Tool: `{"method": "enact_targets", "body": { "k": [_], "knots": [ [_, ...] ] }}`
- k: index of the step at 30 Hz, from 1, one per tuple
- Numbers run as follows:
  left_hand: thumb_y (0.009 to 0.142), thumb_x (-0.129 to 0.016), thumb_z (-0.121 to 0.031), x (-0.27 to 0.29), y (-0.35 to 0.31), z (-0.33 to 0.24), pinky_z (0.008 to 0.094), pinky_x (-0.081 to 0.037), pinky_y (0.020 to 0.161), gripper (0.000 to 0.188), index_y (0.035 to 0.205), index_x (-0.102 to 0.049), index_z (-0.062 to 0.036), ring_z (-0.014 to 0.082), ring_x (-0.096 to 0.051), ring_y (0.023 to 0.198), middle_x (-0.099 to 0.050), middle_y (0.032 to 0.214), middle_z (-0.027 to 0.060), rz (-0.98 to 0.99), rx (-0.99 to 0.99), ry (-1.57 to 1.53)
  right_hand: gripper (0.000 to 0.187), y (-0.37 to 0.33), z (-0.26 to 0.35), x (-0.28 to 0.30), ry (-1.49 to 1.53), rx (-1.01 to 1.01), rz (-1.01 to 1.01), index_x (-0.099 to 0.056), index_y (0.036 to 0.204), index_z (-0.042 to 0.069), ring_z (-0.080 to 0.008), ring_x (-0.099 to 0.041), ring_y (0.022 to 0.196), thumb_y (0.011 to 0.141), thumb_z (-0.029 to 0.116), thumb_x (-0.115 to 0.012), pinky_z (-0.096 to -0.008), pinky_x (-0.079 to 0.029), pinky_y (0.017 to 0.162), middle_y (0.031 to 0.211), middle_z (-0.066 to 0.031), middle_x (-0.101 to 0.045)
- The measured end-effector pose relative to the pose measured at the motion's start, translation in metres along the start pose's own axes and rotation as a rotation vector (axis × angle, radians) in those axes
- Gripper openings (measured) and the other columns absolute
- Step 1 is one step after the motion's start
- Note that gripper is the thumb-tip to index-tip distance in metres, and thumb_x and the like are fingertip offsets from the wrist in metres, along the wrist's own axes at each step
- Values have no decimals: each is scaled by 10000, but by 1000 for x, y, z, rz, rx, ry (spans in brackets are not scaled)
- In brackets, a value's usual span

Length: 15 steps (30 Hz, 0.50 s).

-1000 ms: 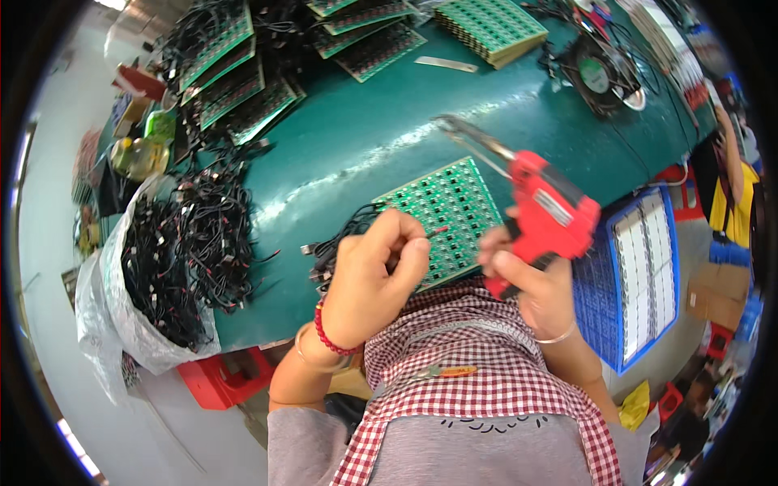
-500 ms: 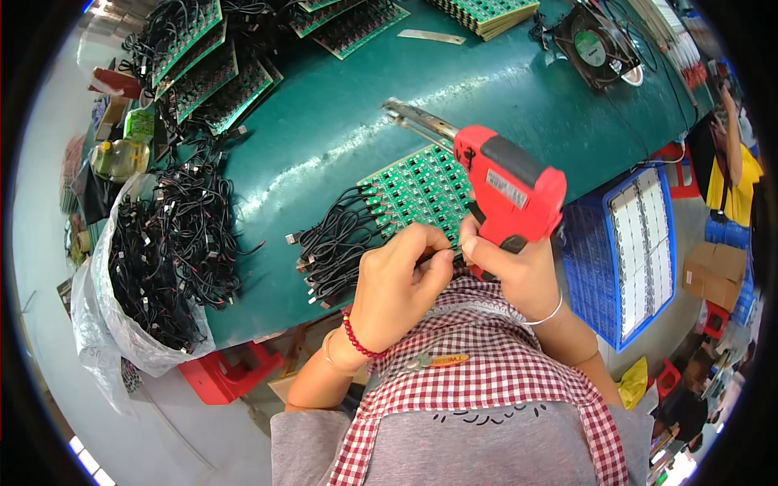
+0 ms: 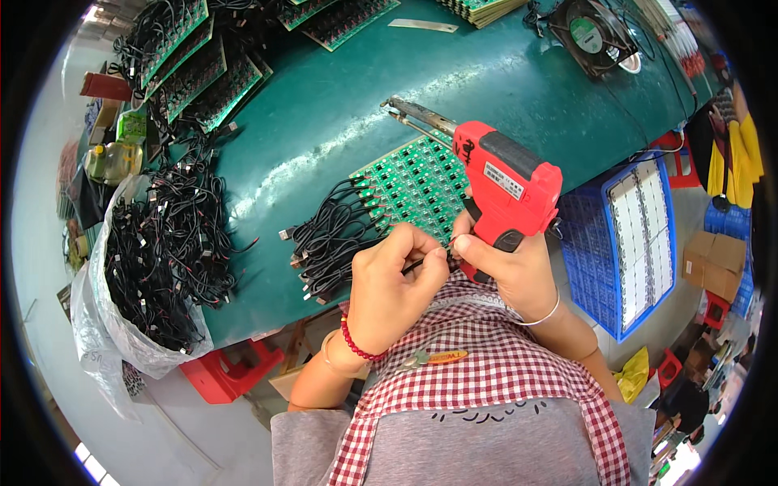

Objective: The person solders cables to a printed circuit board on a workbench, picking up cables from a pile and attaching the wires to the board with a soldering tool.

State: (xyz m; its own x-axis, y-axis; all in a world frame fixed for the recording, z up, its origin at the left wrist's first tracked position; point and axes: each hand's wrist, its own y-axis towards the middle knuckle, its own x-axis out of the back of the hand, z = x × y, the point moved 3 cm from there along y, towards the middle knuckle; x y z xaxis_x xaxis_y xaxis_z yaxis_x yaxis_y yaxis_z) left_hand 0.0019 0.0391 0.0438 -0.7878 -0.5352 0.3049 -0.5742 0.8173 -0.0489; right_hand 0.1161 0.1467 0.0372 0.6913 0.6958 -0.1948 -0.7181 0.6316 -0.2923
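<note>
- a green table (image 3: 324, 101) spreads beyond the circuit board (image 3: 417, 186);
- at the board's near edge our left hand (image 3: 397, 271) pinches a black cable (image 3: 414, 265); our right hand (image 3: 517, 274) grips a red soldering gun (image 3: 512, 188), fingertips near the cable;
- we should keep the gun's tip off our fingers

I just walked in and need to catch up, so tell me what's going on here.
A person is working with both hands at a green table. The right hand grips a red gun-shaped tool, its metal nose pointing forward and to the left. The left hand pinches a black cable close to the right hand. Just beyond lies a green circuit board, with a bundle of black cables at its left side.
</note>
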Motion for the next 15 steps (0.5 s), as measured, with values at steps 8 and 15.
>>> {"method": "enact_targets", "body": {
  "k": [8,15],
  "knots": [
    [780,-647,9,0,4,-5,218,-449,538,74,788,-574,17,80,-574,572,-607,647,52,6,-44,91,75,4,-2,1,-40,26,-2,-612,870,23,-58,-525,671,814,46,-656,-239,-432,602,748,19,-578],
    [784,-632,-6,8,25,-5,257,-437,519,41,783,-593,5,125,-569,560,-600,677,77,-5,-85,258,66,10,-2,2,-101,21,-54,-617,860,20,-63,-541,681,815,36,-661,-240,-441,619,761,21,-591]
  ]
}}
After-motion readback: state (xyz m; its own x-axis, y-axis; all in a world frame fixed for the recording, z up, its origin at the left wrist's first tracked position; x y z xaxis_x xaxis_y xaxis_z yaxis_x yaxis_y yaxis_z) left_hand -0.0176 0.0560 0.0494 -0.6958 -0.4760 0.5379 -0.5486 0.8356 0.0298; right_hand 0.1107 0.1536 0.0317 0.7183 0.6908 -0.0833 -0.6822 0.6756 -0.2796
